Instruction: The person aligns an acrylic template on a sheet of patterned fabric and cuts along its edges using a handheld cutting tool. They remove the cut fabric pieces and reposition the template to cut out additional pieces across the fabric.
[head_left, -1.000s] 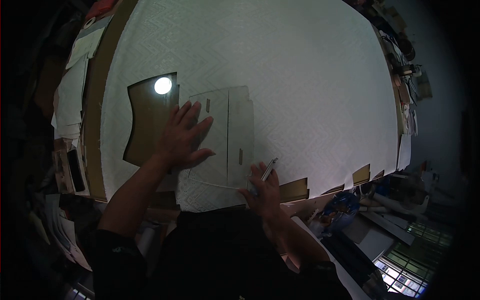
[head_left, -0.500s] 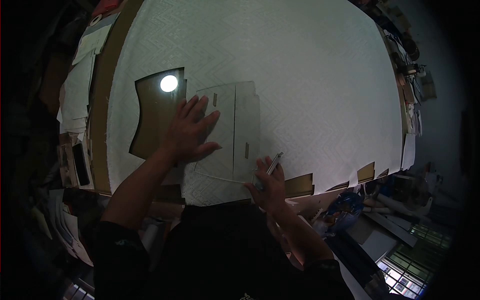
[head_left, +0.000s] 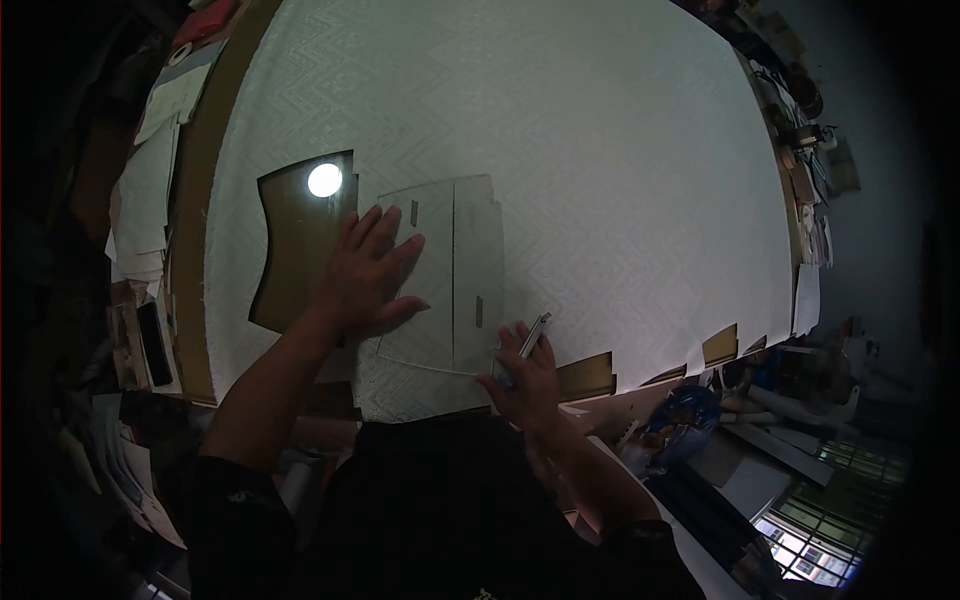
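A pale, see-through pattern piece (head_left: 430,300) lies on white zigzag-patterned fabric (head_left: 640,200). It has a long dark line down it and two short slots. My left hand (head_left: 370,280) rests flat on its left part, fingers spread. Close to the pattern's lower right corner, my right hand (head_left: 525,385) is closed around a slim silver utility knife (head_left: 534,335), whose upper end points away from me. The fingers partly cover the knife, and its blade is too small to make out.
Left of the pattern, a curved cut-out (head_left: 300,240) bares the brown tabletop, with a bright lamp reflection. More notches (head_left: 585,378) run along the fabric's near edge. Paper sheets (head_left: 150,190) and a dark phone-like slab (head_left: 154,343) lie at the left. Clutter lines the right side.
The whole view has shifted slightly, so the table sits a little lower and further left in it. Both hands keep about the same place relative to the pattern piece.
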